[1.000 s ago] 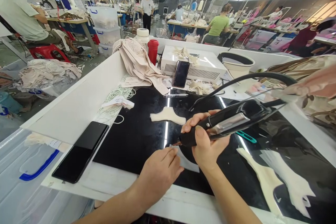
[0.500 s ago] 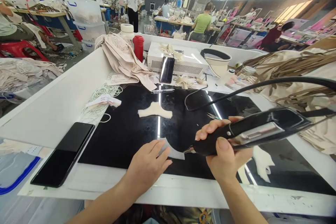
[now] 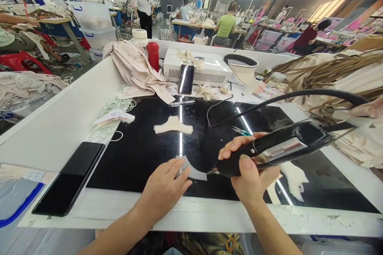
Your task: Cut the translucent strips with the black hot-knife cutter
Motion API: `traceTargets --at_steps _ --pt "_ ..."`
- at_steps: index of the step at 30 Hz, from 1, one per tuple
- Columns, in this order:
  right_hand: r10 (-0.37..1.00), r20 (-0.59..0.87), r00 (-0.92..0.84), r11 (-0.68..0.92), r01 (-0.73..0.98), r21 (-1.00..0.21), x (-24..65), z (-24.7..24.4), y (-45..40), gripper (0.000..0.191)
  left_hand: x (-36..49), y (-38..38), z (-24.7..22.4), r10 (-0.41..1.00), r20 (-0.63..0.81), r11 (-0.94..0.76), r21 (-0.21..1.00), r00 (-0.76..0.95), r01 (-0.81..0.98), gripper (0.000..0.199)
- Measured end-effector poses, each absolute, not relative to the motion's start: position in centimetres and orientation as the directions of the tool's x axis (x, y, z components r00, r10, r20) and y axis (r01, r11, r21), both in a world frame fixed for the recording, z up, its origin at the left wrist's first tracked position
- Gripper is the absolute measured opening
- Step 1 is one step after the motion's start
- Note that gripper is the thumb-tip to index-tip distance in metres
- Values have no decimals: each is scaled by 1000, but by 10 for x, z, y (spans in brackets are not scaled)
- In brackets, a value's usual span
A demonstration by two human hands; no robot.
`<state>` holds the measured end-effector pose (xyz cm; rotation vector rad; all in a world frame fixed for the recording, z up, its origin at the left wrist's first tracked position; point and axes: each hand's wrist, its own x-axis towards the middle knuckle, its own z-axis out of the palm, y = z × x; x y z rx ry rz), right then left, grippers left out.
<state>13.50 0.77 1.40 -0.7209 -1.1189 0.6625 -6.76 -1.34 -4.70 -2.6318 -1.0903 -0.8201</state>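
My left hand [image 3: 166, 183] presses its bent fingers on a small grey curved piece [image 3: 196, 173], which looks like thin fabric or a template, and covers its left part. Wrapped in the fingers of my right hand [image 3: 254, 179] is a black corded hand tool [image 3: 281, 145] with a pointed metal tip. That tip is at the right corner of the grey piece; whether it touches cannot be made out. Beyond lies a cream T-shaped fabric piece [image 3: 173, 125], flat on the black work surface [image 3: 134, 155]. Cream offcuts [image 3: 295, 179] lie right of my right wrist.
The tool's black cable [image 3: 299, 92] arcs over the right side, near a blurred skin-toned shape at the edge. Small snips [image 3: 241, 130] lie behind my right hand. Phones [image 3: 68, 177], cord coils [image 3: 116, 103], a red bottle [image 3: 153, 56], a white box [image 3: 197, 67] and fabric heaps [image 3: 131, 63] surround the surface.
The camera view has shifted slightly. Both hands and the tool keep nearly the same place over the grey piece. A blurred skin-toned shape now shows more at the right edge by the cable.
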Motion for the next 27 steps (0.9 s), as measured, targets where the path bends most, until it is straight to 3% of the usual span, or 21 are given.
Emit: traceTargets --at_steps 27 --pt "795 521 311 584 -161 -796 130 16 -3 34 -68 -14 -45 607 520 -730 65 601 681 28"
